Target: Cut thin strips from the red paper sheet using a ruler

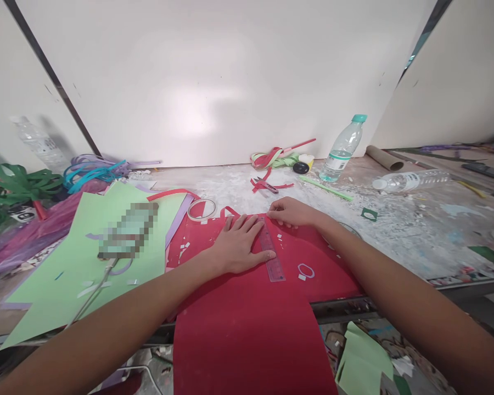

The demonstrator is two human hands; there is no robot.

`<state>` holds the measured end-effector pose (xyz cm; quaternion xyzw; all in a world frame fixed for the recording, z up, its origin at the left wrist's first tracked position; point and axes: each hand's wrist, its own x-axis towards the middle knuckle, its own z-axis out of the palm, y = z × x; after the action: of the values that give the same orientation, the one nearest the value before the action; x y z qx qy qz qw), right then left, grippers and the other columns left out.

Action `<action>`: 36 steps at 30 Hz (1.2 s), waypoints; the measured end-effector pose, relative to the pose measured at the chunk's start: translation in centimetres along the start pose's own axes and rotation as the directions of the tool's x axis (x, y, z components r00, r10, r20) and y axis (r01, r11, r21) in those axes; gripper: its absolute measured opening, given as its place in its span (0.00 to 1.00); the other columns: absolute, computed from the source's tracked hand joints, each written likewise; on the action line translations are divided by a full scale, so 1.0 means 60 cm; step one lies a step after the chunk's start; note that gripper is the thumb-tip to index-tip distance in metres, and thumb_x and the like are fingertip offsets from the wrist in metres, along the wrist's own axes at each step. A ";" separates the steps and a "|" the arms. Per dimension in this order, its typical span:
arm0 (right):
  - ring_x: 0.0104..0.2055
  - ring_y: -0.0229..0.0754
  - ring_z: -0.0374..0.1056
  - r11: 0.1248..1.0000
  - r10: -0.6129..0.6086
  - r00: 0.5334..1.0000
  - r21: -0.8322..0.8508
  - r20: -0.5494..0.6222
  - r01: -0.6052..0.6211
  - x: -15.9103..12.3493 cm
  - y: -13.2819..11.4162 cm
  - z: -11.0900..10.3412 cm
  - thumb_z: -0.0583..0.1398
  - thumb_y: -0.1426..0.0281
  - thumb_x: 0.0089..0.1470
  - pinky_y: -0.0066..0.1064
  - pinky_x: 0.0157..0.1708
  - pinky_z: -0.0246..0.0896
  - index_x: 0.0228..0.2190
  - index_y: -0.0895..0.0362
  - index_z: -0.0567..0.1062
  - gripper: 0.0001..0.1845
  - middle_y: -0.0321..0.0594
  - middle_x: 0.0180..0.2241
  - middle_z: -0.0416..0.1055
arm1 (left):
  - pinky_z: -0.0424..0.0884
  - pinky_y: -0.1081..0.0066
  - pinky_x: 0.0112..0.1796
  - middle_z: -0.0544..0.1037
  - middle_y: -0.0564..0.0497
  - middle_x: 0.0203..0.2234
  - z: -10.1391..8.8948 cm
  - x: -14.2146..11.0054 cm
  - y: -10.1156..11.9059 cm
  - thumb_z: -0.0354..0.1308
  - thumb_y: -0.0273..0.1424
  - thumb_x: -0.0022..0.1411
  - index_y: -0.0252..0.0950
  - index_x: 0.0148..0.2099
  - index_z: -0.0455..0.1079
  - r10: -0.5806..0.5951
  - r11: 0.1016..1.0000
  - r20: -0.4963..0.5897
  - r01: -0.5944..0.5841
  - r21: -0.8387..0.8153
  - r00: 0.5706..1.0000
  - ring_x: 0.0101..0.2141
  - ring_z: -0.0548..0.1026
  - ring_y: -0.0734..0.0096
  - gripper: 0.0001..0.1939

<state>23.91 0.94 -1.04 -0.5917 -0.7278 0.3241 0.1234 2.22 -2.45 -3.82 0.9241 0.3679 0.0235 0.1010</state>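
Observation:
My left hand (pixel 239 248) lies flat with fingers spread on a large sheet of red paper (pixel 247 340). Its thumb rests on a clear plastic ruler (pixel 275 270) that runs away from me across the sheet. At the ruler's far end my right hand (pixel 290 213) is closed in a pinch; what its fingertips hold is hidden. The near part of the red sheet hangs over the table edge. A small pale purple paper ring (pixel 306 270) and white scraps lie on the red paper to the ruler's right.
A roll of tape (pixel 202 210) and green paper sheets (pixel 150 274) with a blurred phone (pixel 129 230) lie left. Behind are thread snips (pixel 267 185), a red paper strip and a black-capped bottle (pixel 301 167). Water bottles (pixel 341 151) and a cardboard tube (pixel 385 158) are at right.

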 end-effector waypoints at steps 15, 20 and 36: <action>0.17 0.34 0.62 1.000 0.000 1.000 -0.007 -0.005 0.000 0.002 0.004 0.001 0.55 0.66 0.55 0.24 0.14 0.56 0.26 0.58 0.71 0.10 0.37 0.19 0.68 | 0.48 0.43 0.59 0.43 0.50 0.68 -0.004 -0.002 0.003 0.33 0.64 0.59 0.40 0.70 0.40 -0.015 0.999 0.019 0.016 -0.036 1.000 0.66 0.38 0.48 0.46; 0.17 0.34 0.62 1.000 0.003 1.000 -0.006 0.000 -0.003 0.004 0.006 0.001 0.56 0.65 0.54 0.24 0.15 0.56 0.27 0.58 0.71 0.10 0.37 0.20 0.69 | 0.39 0.45 0.61 0.45 0.48 0.68 -0.001 0.000 0.001 0.32 0.64 0.60 0.39 0.70 0.42 -0.001 1.000 -0.010 0.001 0.002 1.000 0.66 0.40 0.48 0.46; 0.17 0.34 0.62 1.000 -0.007 1.000 -0.019 -0.012 0.007 0.004 0.003 0.002 0.56 0.65 0.54 0.24 0.14 0.55 0.26 0.58 0.71 0.11 0.37 0.20 0.69 | 0.39 0.46 0.62 0.47 0.47 0.68 -0.002 -0.001 0.003 0.32 0.64 0.60 0.39 0.70 0.42 -0.010 1.000 -0.006 0.010 -0.005 1.000 0.66 0.40 0.50 0.47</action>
<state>23.90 1.13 -1.30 -0.5923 -0.7320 0.3132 0.1233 2.29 -2.63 -3.66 0.9219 0.3727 0.0267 0.1023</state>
